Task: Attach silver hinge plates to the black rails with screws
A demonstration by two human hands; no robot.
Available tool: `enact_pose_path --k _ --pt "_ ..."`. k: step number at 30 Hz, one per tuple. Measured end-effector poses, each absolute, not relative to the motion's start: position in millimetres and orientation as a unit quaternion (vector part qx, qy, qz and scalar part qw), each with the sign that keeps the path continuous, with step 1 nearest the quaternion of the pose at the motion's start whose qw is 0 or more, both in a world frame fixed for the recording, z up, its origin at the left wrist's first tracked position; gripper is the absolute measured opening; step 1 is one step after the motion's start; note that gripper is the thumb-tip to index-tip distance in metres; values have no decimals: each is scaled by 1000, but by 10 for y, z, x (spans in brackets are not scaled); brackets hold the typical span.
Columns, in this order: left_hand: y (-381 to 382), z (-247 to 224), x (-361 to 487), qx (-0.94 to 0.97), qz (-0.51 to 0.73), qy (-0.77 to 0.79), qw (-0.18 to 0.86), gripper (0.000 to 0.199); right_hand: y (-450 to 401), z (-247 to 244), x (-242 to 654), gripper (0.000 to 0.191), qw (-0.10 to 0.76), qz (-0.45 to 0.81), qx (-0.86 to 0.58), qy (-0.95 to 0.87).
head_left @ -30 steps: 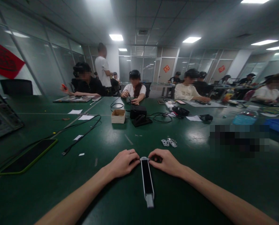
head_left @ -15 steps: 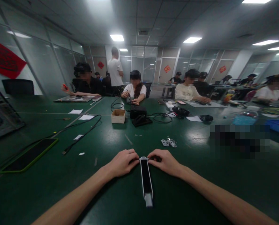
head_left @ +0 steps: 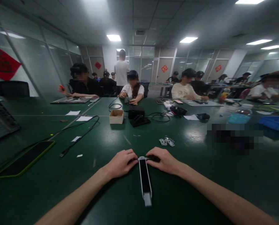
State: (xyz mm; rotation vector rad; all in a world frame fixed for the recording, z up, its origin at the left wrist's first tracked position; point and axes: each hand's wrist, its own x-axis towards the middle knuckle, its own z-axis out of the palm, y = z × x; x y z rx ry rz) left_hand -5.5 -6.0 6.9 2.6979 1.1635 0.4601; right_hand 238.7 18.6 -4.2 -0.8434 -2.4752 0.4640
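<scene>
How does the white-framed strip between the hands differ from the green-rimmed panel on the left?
The white-framed strip is narrow; the green-rimmed panel is broader. The strip points almost straight away from the wearer, while the panel lies slanted. The strip's far end is at the fingertips of the left hand and right hand; no hand touches the panel. Both have black faces.

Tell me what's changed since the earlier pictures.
The standing person in a white shirt has moved rightward across the background, now behind the seated person in white. No new grasp or release shows. The left hand and right hand stay at the far end of the long black strip with white edging; the small silver metal pieces lie as before.
</scene>
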Motion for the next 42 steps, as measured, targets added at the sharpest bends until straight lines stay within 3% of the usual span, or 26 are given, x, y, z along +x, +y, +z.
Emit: enact_pose_path --k 6,11,20,42 --pt "-58 74 -68 905 153 386 92 16 428 110 2731 25 255 56 -361 -895" --pt "-50 69 -73 904 146 390 97 14 761 151 3274 25 168 -56 -492 -853" --pt "-59 79 -54 903 146 393 97 15 934 -16 3535 24 86 -10 -525 -847" --pt "-74 94 -61 905 148 389 92 15 822 31 3175 15 205 23 -554 -806"
